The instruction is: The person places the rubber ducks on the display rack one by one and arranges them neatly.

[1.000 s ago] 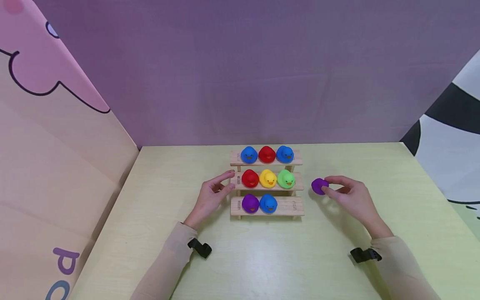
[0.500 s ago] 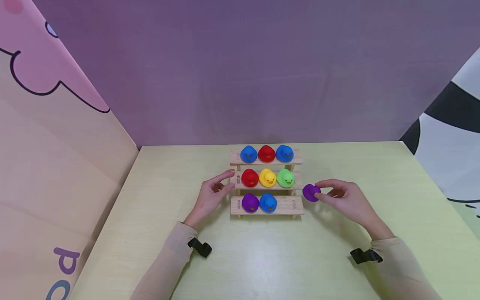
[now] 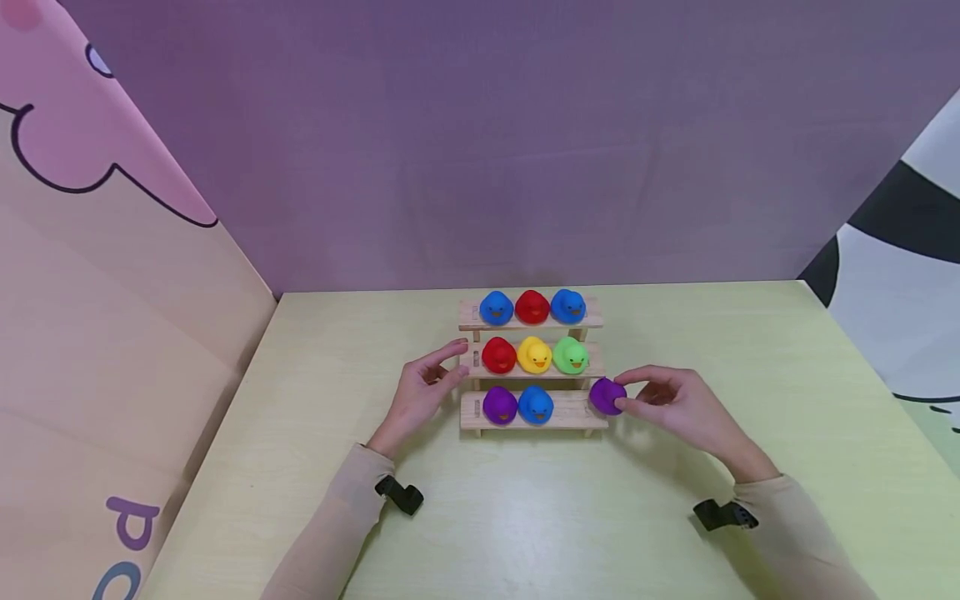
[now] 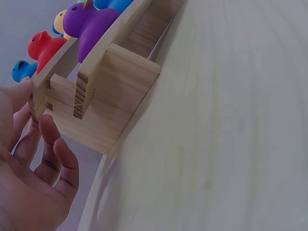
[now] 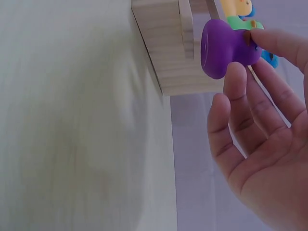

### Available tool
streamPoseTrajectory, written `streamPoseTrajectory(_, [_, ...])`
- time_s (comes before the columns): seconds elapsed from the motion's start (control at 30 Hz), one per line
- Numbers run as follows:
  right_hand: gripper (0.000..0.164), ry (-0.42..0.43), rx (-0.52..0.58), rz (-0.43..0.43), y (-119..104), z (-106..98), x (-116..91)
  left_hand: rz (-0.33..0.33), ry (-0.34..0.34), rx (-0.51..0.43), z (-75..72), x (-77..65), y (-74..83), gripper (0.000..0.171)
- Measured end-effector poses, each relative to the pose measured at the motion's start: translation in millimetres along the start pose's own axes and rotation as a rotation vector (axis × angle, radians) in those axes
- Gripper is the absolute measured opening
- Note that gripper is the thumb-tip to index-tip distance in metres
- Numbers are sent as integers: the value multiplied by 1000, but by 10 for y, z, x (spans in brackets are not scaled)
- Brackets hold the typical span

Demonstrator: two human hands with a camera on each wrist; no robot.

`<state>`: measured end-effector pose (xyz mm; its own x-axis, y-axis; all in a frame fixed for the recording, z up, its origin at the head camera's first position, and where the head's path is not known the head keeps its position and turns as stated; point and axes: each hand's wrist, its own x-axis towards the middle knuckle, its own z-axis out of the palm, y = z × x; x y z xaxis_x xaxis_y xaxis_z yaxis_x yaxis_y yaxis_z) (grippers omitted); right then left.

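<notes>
My right hand (image 3: 675, 408) pinches a purple rubber duck (image 3: 607, 397) between thumb and fingertips, at the right end of the lowest shelf of a stepped wooden rack (image 3: 573, 410). In the right wrist view that duck (image 5: 224, 48) is tilted sideways beside the rack's end. My left hand (image 3: 420, 392) pinches the left end of the middle shelf; the left wrist view shows the thumb on top and a finger under the board. On the lowest shelf sit another purple duck (image 3: 500, 406) and a blue duck (image 3: 536, 405).
The middle shelf carries red (image 3: 498, 355), yellow (image 3: 535, 355) and green (image 3: 571, 356) ducks. Blue, red (image 3: 532, 307) and blue ducks line the top shelf. The rack stands near the back of a pale wooden table (image 3: 495, 517), before a purple backdrop (image 3: 525, 150).
My right hand has carried the purple duck leftward and nearer, from beside the rack to the lowest shelf's right end. The left hand keeps its grip on the rack.
</notes>
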<state>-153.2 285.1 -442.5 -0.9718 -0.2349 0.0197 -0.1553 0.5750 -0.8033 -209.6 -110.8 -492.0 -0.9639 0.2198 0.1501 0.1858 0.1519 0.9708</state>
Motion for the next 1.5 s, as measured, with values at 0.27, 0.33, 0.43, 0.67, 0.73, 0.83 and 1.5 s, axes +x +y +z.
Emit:
streamPoseTrajectory(0.27, [32, -24, 12, -19, -51, 132, 17, 13, -6, -8, -6, 7, -15, 39])
streamPoseTrajectory(0.33, [32, -24, 18, -28, -56, 171, 26, 13, -7, -7, -7, 10, -21, 39])
streamPoseTrajectory(0.43, [32, -22, 21, -41, -64, 228, 42, 13, -7, -5, -6, 10, -23, 39])
streamPoseTrajectory(0.67, [32, -22, 12, -52, -113, 325, 83, 11, -6, 11, -12, 3, -17, 39])
streamPoseTrajectory(0.73, [32, -23, 14, -56, -126, 348, 94, 11, -5, 14, -14, 3, -22, 39])
streamPoseTrajectory(0.83, [30, -27, 22, -61, -137, 377, 108, 12, -4, 16, -12, 6, -25, 38])
streamPoseTrajectory(1.5, [26, -38, 43, -79, -165, 447, 124, 2, -1, 20, -15, -15, 11, 39])
